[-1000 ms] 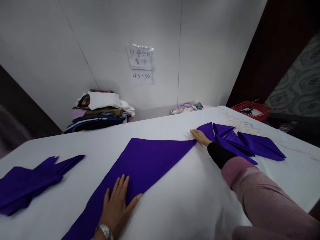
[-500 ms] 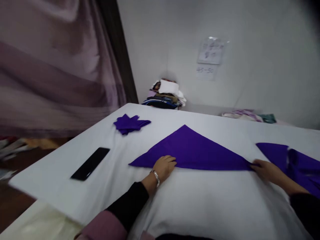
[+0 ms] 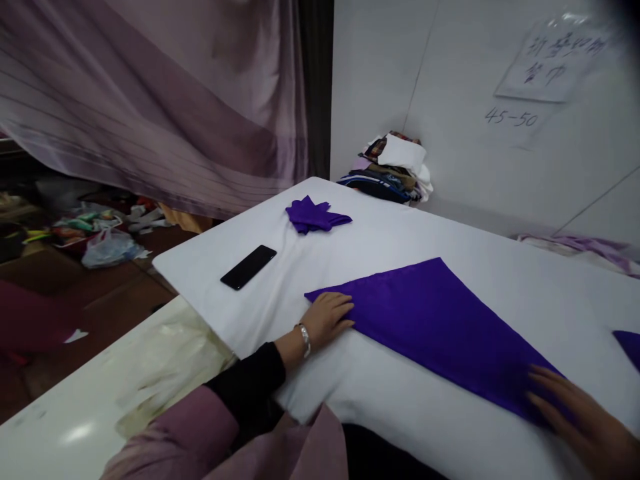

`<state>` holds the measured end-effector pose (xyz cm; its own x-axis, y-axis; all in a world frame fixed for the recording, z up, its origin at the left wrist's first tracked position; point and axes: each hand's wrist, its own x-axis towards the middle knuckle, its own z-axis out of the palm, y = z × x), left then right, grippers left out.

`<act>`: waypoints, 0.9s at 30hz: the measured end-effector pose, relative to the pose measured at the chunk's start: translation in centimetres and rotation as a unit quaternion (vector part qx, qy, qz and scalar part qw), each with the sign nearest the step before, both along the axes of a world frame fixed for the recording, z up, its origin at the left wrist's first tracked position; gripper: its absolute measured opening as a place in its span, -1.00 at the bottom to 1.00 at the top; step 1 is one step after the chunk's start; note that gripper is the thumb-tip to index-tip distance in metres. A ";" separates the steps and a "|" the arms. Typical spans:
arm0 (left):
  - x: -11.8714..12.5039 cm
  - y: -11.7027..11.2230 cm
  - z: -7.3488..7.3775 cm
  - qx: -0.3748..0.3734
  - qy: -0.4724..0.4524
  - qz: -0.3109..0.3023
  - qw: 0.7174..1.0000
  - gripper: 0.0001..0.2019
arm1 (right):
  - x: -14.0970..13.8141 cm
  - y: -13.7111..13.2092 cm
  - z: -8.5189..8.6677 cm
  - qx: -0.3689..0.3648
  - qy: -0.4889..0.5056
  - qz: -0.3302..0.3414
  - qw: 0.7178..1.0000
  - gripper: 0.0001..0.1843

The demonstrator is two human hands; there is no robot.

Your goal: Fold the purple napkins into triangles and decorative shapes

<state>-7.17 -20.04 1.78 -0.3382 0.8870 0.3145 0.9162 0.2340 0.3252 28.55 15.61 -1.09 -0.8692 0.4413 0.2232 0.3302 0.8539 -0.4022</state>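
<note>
A purple cloth napkin (image 3: 440,327), folded into a triangle, lies spread on the white-covered table with its peak pointing away from me. Close to its left corner my left hand (image 3: 327,319), with a bracelet at the wrist, rests flat on the cloth, fingers stretched out. At the other end my right hand (image 3: 583,417) is slightly blurred and lies over the right corner, its fingers extended and a little apart. That corner is partly hidden under the hand. Neither hand grips the fabric.
Beyond my left hand are a black phone (image 3: 249,267) and a folded purple napkin (image 3: 316,215). Part of another purple cloth (image 3: 629,347) shows at the right edge. A pile of folded fabrics (image 3: 393,167) sits behind the table's far edge, by the wall.
The view has turned left. My right hand has gone from pinching the napkin's right corner to lying on it with straight fingers. My left hand is now nearer the left corner.
</note>
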 end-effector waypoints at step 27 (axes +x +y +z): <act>-6.1 -4.8 -0.1 0.041 -0.115 0.225 0.967 -0.79 | -17.6 -16.6 2.6 0.010 -0.141 0.269 0.953 -0.41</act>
